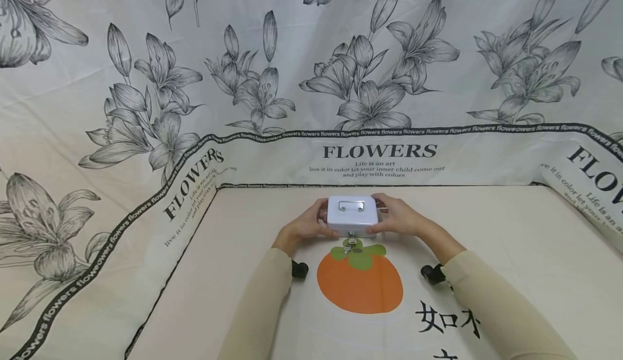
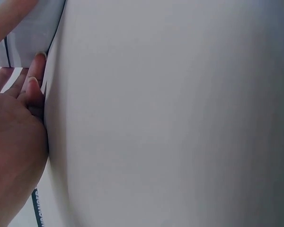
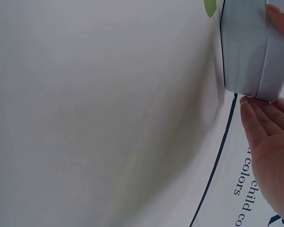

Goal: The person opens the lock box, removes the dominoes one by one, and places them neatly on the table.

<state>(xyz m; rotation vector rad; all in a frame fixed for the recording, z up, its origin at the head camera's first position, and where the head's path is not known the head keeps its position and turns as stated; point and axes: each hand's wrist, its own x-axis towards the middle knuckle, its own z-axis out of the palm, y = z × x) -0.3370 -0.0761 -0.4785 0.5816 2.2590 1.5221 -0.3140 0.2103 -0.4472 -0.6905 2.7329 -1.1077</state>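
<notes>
A small white metal box (image 1: 352, 217) with a silver handle on its closed lid is between both hands, near the table's far edge. The left hand (image 1: 310, 222) grips its left side, thumb at the front corner. The right hand (image 1: 398, 217) grips the opposite side in the same way. At the box's front hangs a latch, with small silver metal pieces (image 1: 348, 249) below it. In the left wrist view the left hand (image 2: 16, 127) has its fingertips at the box (image 2: 31, 33). In the right wrist view the right hand (image 3: 274, 146) holds the box (image 3: 246, 47) by thumb and fingers.
The pale table cover (image 1: 233, 273) carries a printed orange persimmon (image 1: 360, 284) just in front of the box and black characters to the right. Behind the table and on the left and right stands a white floral cloth (image 1: 272, 160) with printed words.
</notes>
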